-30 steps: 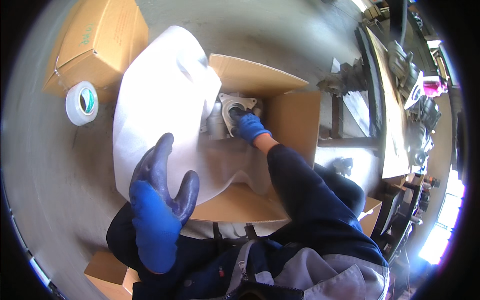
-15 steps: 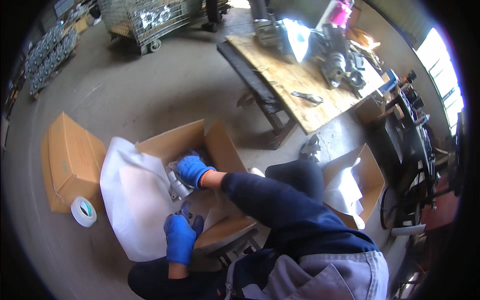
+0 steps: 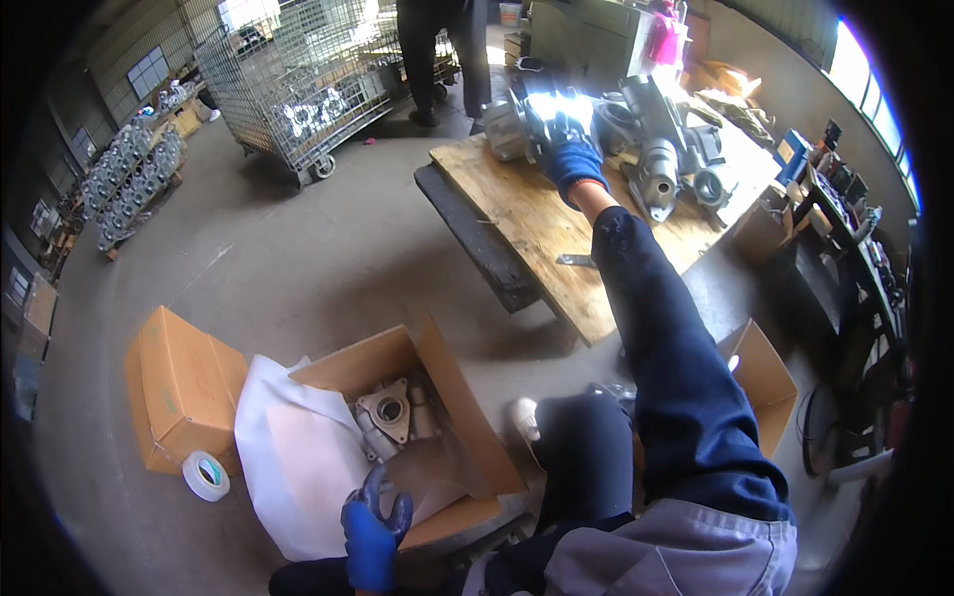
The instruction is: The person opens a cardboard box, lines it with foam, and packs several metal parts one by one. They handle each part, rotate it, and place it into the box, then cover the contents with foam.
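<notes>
I can't tell whether right hand (image 3: 573, 159) is gripping; crowded castings (image 3: 657, 164) are risking knocks; left hand (image 3: 375, 523) is gaping.

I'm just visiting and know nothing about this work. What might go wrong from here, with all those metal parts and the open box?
Knocks: the right hand is among metal parts crowded on the table, so one could get bumped. Glare hides its grip.

Snags: the white sheet drapes over the side of the open box, near the left hand, and might catch.
</notes>
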`<state>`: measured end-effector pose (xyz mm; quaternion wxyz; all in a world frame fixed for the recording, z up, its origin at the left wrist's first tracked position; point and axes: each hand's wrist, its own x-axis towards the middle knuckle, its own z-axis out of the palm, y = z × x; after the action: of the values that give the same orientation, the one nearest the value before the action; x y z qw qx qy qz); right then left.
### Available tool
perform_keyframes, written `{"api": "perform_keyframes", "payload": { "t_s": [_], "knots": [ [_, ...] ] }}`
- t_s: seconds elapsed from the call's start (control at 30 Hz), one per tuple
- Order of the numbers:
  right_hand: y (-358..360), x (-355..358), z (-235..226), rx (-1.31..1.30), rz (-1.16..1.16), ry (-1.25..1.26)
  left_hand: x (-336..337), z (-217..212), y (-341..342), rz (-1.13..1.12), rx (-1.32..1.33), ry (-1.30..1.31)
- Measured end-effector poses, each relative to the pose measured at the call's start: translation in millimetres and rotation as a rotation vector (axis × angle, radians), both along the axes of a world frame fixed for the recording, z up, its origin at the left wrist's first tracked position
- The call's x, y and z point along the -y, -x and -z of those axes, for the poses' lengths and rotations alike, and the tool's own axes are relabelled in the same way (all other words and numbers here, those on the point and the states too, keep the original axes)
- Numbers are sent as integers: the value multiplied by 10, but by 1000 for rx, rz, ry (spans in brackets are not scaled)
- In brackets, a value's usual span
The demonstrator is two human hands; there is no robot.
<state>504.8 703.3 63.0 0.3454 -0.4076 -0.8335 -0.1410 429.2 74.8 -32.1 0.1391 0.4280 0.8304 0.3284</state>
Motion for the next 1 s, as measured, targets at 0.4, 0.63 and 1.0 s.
{"api": "perform_keyframes", "payload": {
  "t_s": [0.4, 0.63, 1.0],
  "knots": [
    [-592, 911, -492, -616, -339, 703, -680, -465, -70, 124, -216, -351],
    [-1244, 2190, -1008, 185, -1338, 299, -1498, -1062, -306, 244, -633, -618],
    [-562, 3457, -597, -314, -1052, 1554, -322, -720, -654, -221, 1174, -1103]
  ]
}}
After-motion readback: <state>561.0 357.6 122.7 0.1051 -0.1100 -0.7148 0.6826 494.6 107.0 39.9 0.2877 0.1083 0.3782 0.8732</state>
